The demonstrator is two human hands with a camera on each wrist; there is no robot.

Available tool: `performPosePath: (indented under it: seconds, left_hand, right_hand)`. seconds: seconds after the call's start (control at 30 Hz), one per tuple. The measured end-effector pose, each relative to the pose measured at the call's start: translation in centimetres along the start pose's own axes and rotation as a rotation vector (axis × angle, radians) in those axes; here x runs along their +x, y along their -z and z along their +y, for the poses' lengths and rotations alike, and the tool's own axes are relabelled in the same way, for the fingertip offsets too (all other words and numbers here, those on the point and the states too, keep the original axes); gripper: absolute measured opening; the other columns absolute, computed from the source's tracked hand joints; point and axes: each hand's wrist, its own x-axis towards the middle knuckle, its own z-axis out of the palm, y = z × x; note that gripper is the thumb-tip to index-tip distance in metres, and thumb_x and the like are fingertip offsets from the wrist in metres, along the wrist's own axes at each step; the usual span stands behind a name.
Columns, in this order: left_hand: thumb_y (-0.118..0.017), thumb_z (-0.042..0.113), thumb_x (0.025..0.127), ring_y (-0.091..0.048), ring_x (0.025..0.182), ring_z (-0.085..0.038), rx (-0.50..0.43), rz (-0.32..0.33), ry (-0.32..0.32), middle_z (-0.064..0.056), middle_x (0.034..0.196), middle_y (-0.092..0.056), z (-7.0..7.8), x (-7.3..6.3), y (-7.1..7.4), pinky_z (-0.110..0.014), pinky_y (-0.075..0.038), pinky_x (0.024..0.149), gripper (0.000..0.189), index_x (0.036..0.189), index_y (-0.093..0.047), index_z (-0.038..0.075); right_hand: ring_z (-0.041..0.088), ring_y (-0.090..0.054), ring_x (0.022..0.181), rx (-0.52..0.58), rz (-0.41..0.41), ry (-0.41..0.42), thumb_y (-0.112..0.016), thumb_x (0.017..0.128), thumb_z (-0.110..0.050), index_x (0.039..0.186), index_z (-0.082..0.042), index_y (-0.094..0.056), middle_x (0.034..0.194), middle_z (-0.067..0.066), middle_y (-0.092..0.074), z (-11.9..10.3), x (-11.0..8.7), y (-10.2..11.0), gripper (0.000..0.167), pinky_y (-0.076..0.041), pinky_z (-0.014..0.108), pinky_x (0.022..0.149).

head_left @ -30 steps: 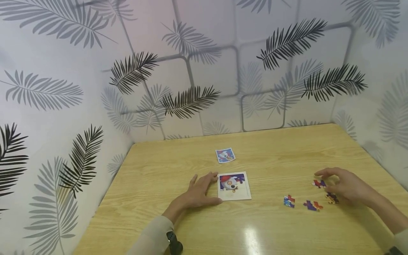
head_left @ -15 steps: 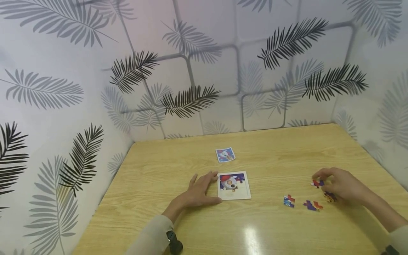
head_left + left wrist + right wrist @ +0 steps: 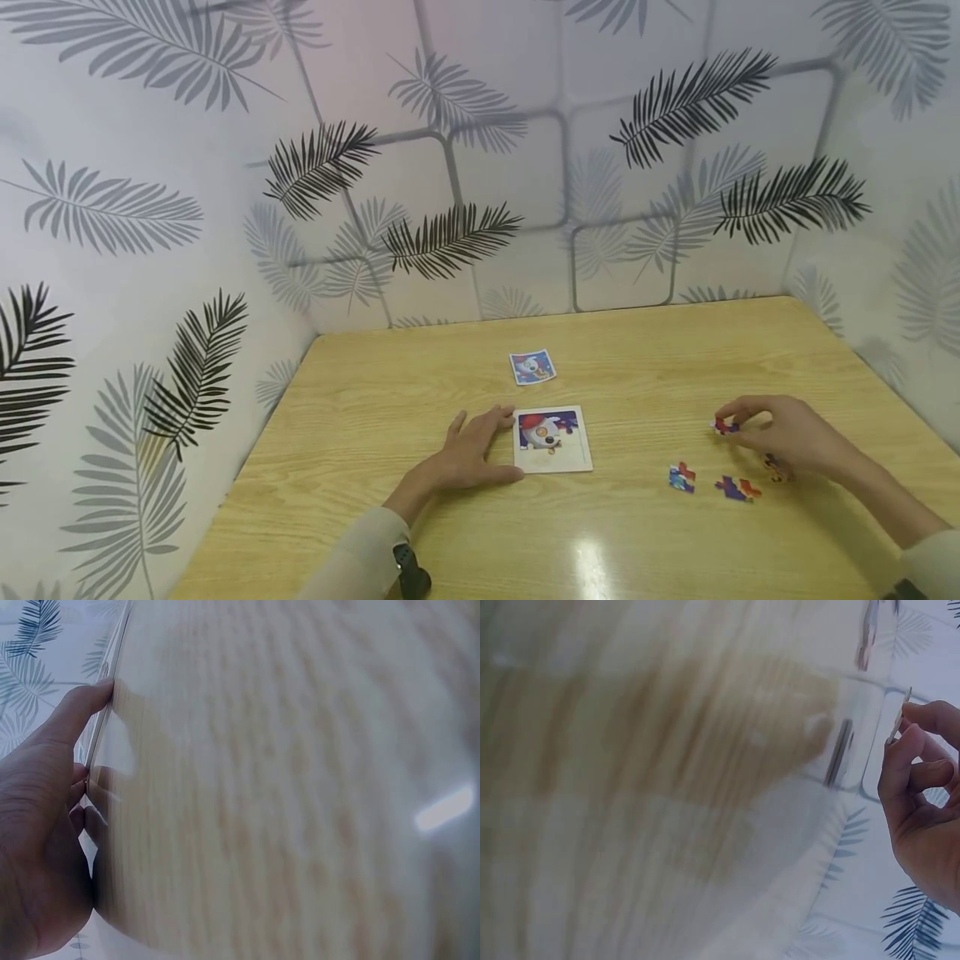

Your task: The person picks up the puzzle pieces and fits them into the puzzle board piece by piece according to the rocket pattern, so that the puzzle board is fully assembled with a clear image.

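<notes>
My right hand (image 3: 795,437) pinches a red and purple jigsaw piece (image 3: 723,426) between thumb and fingers, on the right of the table. In the right wrist view the same piece (image 3: 900,718) shows edge-on, raised off the tabletop. My left hand (image 3: 467,454) lies at the left edge of a square puzzle board (image 3: 568,460), its thumb and fingertips touching the white border. A dog in a red hat fills the board's upper left; bare backing shows at lower right. In the left wrist view the thumb (image 3: 94,697) meets the board's edge.
Three loose jigsaw pieces lie right of the board: a blue and red one (image 3: 682,477), a purple and orange one (image 3: 738,489) and a dark one (image 3: 776,467) beneath my right hand. A small picture card (image 3: 532,367) lies behind the board. Patterned walls border the table.
My right hand has moved left, carrying the red and purple jigsaw piece up from its spot among the loose ones. The left hand and the board have stayed put.
</notes>
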Motion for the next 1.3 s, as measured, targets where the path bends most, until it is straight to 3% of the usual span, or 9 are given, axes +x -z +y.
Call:
performPosePath:
  seconds: [0.1,0.27,0.5,0.97,1.3]
  left_hand:
    - [-0.066,0.063,0.086,-0.012,0.156,-0.017,0.003,0.003,0.000,0.009,0.167,-0.020,0.0,0.0,0.0,-0.054,0.008,0.124,0.086,0.154,-0.034,0.021]
    - [-0.067,0.061,0.086,-0.012,0.157,-0.019,-0.006,0.006,0.004,0.009,0.167,-0.020,0.0,-0.1,0.1,-0.054,0.008,0.124,0.086,0.155,-0.034,0.021]
    - [-0.066,0.062,0.086,-0.013,0.156,-0.021,-0.013,0.001,-0.009,0.006,0.167,-0.021,0.1,-0.2,0.0,-0.057,0.008,0.123,0.087,0.154,-0.033,0.019]
    - [-0.066,0.061,0.087,-0.012,0.157,-0.021,-0.001,0.001,-0.009,0.006,0.166,-0.024,0.1,-0.1,0.1,-0.058,0.007,0.123,0.090,0.156,-0.028,0.019]
    - [-0.066,0.063,0.086,-0.011,0.157,-0.018,0.000,-0.002,0.008,0.009,0.166,-0.024,0.0,0.0,0.0,-0.055,0.008,0.124,0.092,0.157,-0.026,0.022]
  right_hand:
    - [0.006,-0.054,0.053,0.032,-0.007,0.029,-0.073,0.091,-0.027,0.121,-0.012,-0.069,0.112,0.015,-0.067,-1.0,0.4,-0.3,0.034,-0.044,0.026,0.041]
    - [0.004,-0.047,0.049,0.066,-0.009,0.070,-0.073,0.091,-0.020,0.121,-0.011,-0.069,0.111,0.015,-0.066,-2.5,1.1,-1.1,0.032,-0.042,0.025,0.039]
    - [0.010,-0.048,0.045,0.205,-0.085,0.060,-0.071,0.093,-0.018,0.125,-0.007,-0.066,0.116,0.018,-0.061,-3.9,1.8,-2.3,0.034,-0.048,0.033,0.036]
    - [0.006,-0.040,0.043,0.236,-0.105,0.075,-0.072,0.090,-0.011,0.122,-0.007,-0.068,0.113,0.017,-0.061,-5.7,3.9,-4.6,0.032,-0.044,0.026,0.038]
    - [0.011,-0.043,0.038,0.228,-0.119,0.080,-0.072,0.090,-0.011,0.118,-0.013,-0.070,0.113,0.014,-0.061,-7.2,5.0,-6.2,0.028,-0.047,0.033,0.036]
